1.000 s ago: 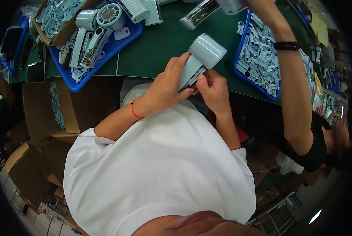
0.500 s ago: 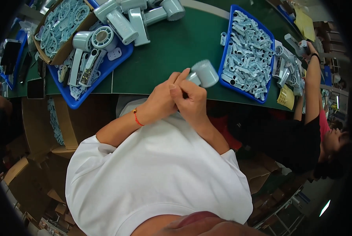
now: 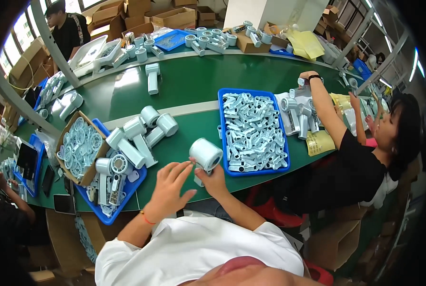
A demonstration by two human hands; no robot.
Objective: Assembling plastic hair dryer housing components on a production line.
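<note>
My right hand (image 3: 214, 182) is closed around the lower part of a pale blue hair-dryer-shaped housing (image 3: 205, 153), near where the handle meets its round barrel. The barrel points up and to the right over the green table. My left hand (image 3: 169, 187) is open, fingers stretched and thumb apart, with its fingertips close to the barrel's left side; whether they touch it I cannot tell. Just beyond lie several similar housings (image 3: 136, 135) in a pile. To the right stands a blue tray (image 3: 224, 167) heaped with small pale blue parts (image 3: 254, 131).
At the left, a blue tray (image 3: 107, 220) holds housings with exposed insides, beside a cardboard box (image 3: 62, 153) of ring-shaped parts. One housing (image 3: 152, 78) lies across the table divider. A co-worker's arm (image 3: 328, 112) reaches over the table at right. Red stool (image 3: 276, 215) below.
The view has tilted up, showing more of the table's far side. My hands, together before, have parted; the left has opened, and the housing in the right is turned with its barrel facing up.
</note>
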